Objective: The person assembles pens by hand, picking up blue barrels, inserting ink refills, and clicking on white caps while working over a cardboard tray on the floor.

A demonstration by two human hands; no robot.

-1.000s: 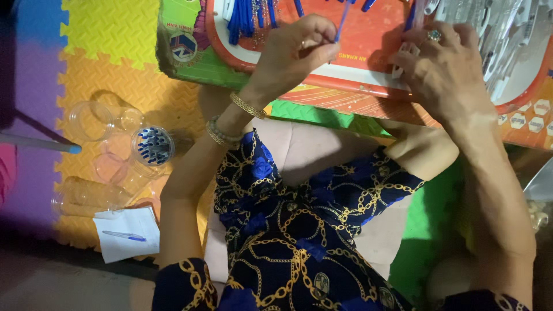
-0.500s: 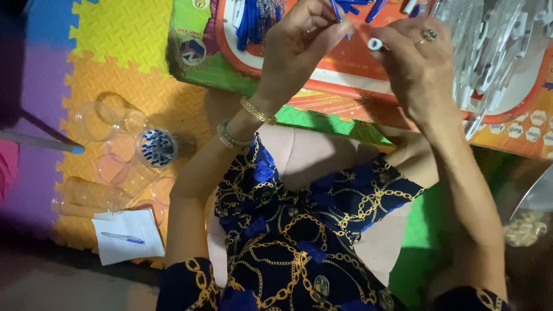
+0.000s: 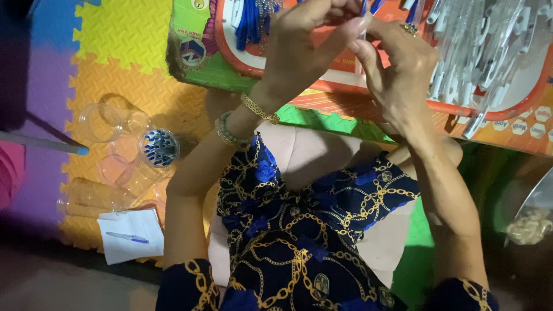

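Observation:
My left hand (image 3: 305, 49) and my right hand (image 3: 394, 66) meet above an orange tray (image 3: 322, 80) that rests on a printed cardboard box. Both pinch one thin pen part (image 3: 364, 14) between their fingertips; its top leaves the frame. Blue pen pieces (image 3: 250, 23) lie at the tray's left. Clear pen barrels (image 3: 478, 52) are heaped at its right. Bracelets circle my left wrist and a ring sits on my right hand.
Several clear plastic jars (image 3: 109, 124) lie on the coloured foam mat at the left, one holding blue-tipped pens (image 3: 158, 147). A white paper with a pen (image 3: 129, 236) lies nearer. A bowl of pale small pieces (image 3: 530, 224) shows at the right edge.
Both hands lifted off the tray and came together. The right hand left the tray's surface and now pinches the part with the left hand.

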